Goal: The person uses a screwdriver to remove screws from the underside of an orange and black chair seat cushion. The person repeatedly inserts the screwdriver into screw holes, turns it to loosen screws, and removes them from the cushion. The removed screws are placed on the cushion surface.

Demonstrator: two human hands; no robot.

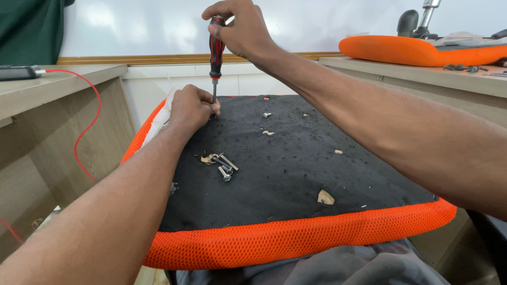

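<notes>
Head view: right hand (240, 29) grips screwdriver (216, 53), left hand (191, 108) pinches its shaft (loose bolts (226, 168) nearby).

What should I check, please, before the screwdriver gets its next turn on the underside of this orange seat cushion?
1. Grip on handle: ok. The right hand wraps the top of the red and black screwdriver.
2. Shaft steadied: ok. The left hand closes around the shaft near its tip.
3. Tool upright: ok. It stands close to vertical on the black underside.
4. Tip seated in a screw: cannot tell. The left hand's fingers hide it.
5. Removed bolts secure: not ok. The loose bolts lie unboxed on the fabric.
6. Seat cushion steady: cannot tell. Its support is hidden.
</notes>
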